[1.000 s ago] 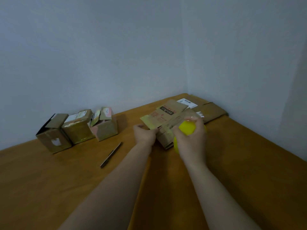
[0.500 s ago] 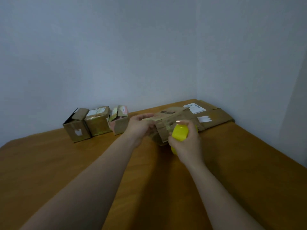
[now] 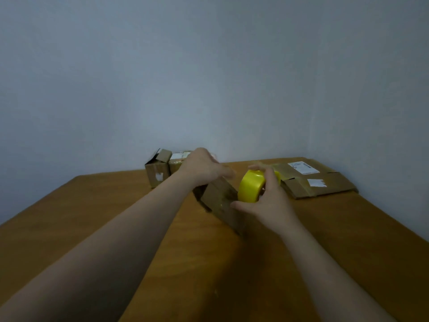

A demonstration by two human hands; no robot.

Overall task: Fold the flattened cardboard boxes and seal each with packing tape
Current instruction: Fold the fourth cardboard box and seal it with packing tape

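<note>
A small brown cardboard box [image 3: 221, 201] stands on the wooden table [image 3: 92, 228] between my hands. My left hand [image 3: 204, 167] rests on its far top edge, fingers curled over it. In my right hand [image 3: 267, 201] is a yellow roll of packing tape [image 3: 250, 185], gripped with fingers over the top and thumb beneath, held against the box's right side. Flattened cardboard boxes [image 3: 325, 184] with white labels lie at the back right by the wall corner.
Folded small boxes [image 3: 159, 170] stand in a row at the back against the wall, partly hidden by my left hand. The table's left edge runs diagonally at the left. Walls close off the back and the right.
The view has swung left and tilted up. The box has turned so a plain side faces me; my left hand moved onto its far top and the tape roll shifted to its right side.
</note>
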